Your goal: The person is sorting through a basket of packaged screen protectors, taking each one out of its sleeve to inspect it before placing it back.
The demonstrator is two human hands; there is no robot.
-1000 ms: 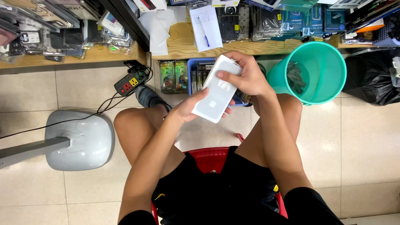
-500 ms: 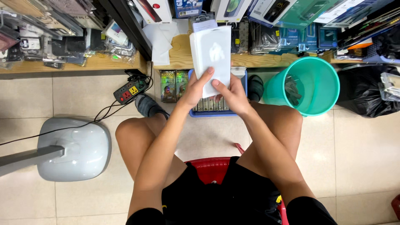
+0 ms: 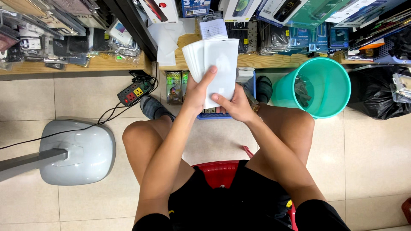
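I sit on a red stool [image 3: 220,173] and look down at my knees. Both hands hold a fanned stack of flat white boxes [image 3: 214,64] upright in front of me. My left hand [image 3: 198,90] grips the stack from the left, thumb laid on the front box. My right hand [image 3: 233,107] supports the lower right edge with its fingertips on the front. Below the stack a blue tray [image 3: 222,114] rests on the floor, mostly hidden by my hands.
A teal plastic bin [image 3: 319,87] stands right of my right knee, a black bag [image 3: 379,94] beyond it. Wooden shelves [image 3: 102,63] with packaged goods run along the top. A power strip [image 3: 135,93] and a grey fan base [image 3: 79,152] lie at left.
One second ago I held a single white box tilted in both hands. Since then it has gone upright, and now several boxes are fanned out between my hands.
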